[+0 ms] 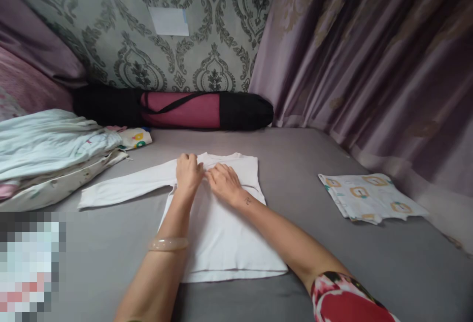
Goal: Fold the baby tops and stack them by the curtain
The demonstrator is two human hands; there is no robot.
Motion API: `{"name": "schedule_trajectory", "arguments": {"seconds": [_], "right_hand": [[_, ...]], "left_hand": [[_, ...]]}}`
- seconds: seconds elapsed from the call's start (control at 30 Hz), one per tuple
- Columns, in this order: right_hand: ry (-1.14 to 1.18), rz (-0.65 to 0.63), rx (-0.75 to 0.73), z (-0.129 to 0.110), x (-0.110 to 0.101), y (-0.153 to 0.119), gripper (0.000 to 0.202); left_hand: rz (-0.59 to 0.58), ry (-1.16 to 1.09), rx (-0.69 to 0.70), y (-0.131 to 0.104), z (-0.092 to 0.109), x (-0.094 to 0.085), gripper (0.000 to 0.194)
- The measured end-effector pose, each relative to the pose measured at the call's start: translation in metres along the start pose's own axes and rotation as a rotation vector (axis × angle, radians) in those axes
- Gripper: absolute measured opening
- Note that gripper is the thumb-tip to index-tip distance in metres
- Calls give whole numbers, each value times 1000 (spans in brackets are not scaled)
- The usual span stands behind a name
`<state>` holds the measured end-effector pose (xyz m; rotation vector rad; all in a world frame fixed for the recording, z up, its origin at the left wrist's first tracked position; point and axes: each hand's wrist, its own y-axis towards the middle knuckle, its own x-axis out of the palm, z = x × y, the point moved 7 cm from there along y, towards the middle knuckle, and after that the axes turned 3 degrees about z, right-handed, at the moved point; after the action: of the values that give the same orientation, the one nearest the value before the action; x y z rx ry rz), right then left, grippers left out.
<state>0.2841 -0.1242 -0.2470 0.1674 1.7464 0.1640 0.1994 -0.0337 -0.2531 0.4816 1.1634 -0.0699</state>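
A white long-sleeved shirt (221,243) lies spread on the grey sheet, its hem towards me. Its left-hand sleeve (125,186) stretches out to the side, while the other sleeve appears folded in across the chest. My left hand (189,172), below a pale bangle (168,244), is closed on the fabric near the left shoulder and collar. Close beside it, my right hand (224,182) has bent fingers gripping cloth at the upper chest. The fingertips of both hands meet the fabric near each other, and the exact pinch is partly hidden.
A folded cloth with lion-like prints (364,194) lies at the right. Piled clothes and fabric (55,140) fill the left side. A long black and maroon bag (181,110) rests along the patterned wall. Purple curtains (351,56) hang at the right. A blurred patch covers the lower left corner.
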Motion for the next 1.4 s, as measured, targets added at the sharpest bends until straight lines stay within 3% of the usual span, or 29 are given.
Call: {"name": "schedule_trajectory", "arguments": {"seconds": [0.07,0.17,0.27,0.37,0.6,0.8,1.1,1.4], "right_hand": [[13,37,84,11,-1,-2,41],[19,-49,132,23,12,-9,53],[63,-148,137,28,26,-16,63],[91,-154,167,33,28,-20,66],[0,-118,402,71,21,-28,71],[-60,-77,445,105,15,-34,68],[-58,-12,456,112,14,-40,68],[-124,-25,496,123,13,-42,72]], "left_hand": [[-21,-48,123,-3,18,6,30],[-140,-88,243,-13,41,25,39],[-216,-15,221,-22,44,43,47],[-237,35,203,-26,40,51,53],[-186,46,159,-27,35,46,55],[-152,26,82,-28,23,39,61],[-181,69,116,-26,19,41,58],[-288,32,255,-34,-3,21,51]]}}
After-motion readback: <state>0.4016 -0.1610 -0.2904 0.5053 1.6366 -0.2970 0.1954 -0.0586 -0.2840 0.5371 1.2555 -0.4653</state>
